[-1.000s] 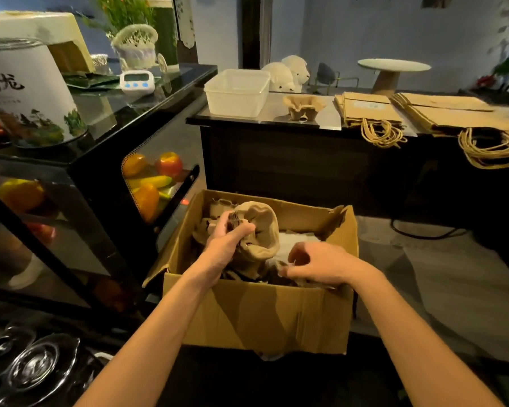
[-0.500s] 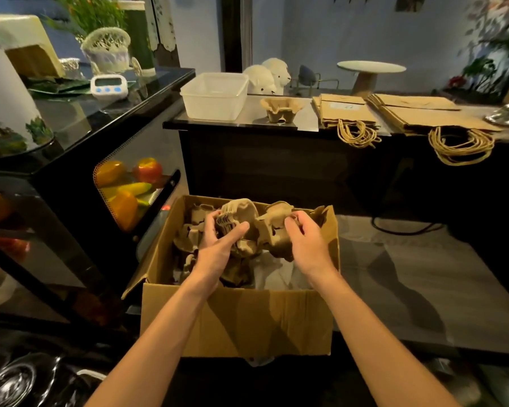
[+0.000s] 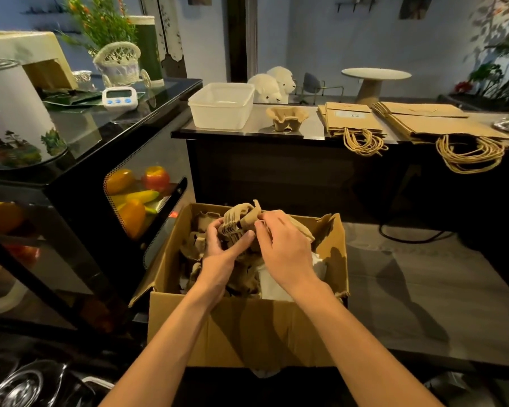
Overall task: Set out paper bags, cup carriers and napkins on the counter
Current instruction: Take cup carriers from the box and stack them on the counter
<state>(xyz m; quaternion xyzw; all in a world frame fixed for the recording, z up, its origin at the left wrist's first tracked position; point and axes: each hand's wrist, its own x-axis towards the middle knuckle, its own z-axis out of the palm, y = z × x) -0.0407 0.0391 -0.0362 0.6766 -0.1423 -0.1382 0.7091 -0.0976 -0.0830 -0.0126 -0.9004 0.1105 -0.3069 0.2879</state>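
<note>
Both hands are over an open cardboard box (image 3: 241,330) on the floor. My left hand (image 3: 221,254) grips a nested stack of brown pulp cup carriers (image 3: 238,221) from the left. My right hand (image 3: 285,248) holds the same stack from the right. More carriers and white paper lie loose in the box. On the counter (image 3: 259,127) behind stand one cup carrier (image 3: 287,117) and two flat piles of brown paper bags (image 3: 350,118), (image 3: 429,118) with twine handles hanging over the edge.
A clear plastic tub (image 3: 222,105) sits left of the carrier on the counter. A glass display case (image 3: 80,183) with fruit stands at my left, with a timer (image 3: 119,96) and a tin (image 3: 15,118) on top. A black cable lies on the floor at right.
My right hand has come up out of the box and joined the left on the carrier stack, and the two carrier pieces are now pressed together into one stack, slightly higher.
</note>
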